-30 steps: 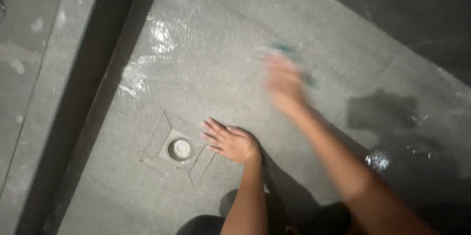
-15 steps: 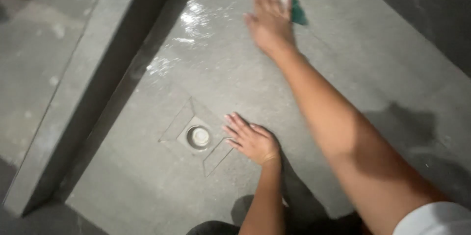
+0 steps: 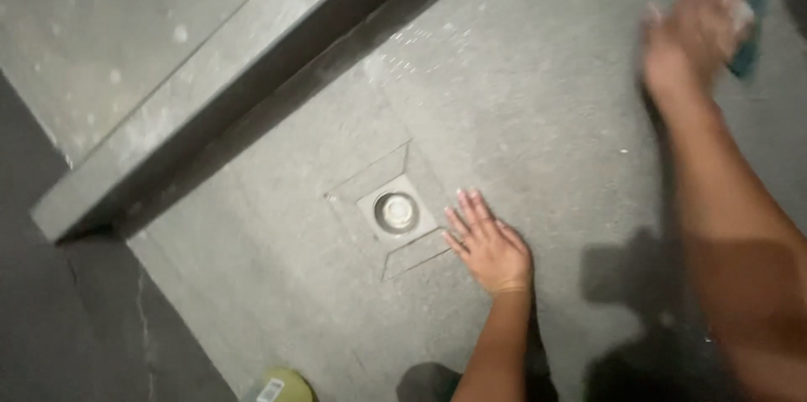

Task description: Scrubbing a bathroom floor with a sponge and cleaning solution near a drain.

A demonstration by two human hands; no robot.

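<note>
The left hand (image 3: 490,249) lay flat on the grey floor (image 3: 277,284), fingers spread, its grip open and holding nothing, just beside the square drain (image 3: 396,211); the right hand (image 3: 693,28), blurred, pressed on a green sponge (image 3: 746,53) near the far right corner; whether its grip closed around the sponge could not be told; a dark raised ledge (image 3: 227,108) ran diagonally at the left.

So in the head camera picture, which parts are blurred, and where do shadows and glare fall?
In the head view, the right hand and the green sponge under it are smeared by motion; the left hand by the drain is sharp. Arm shadows fall dark on the grey floor at lower right. Faint glare speckles the floor near the raised ledge.
</note>
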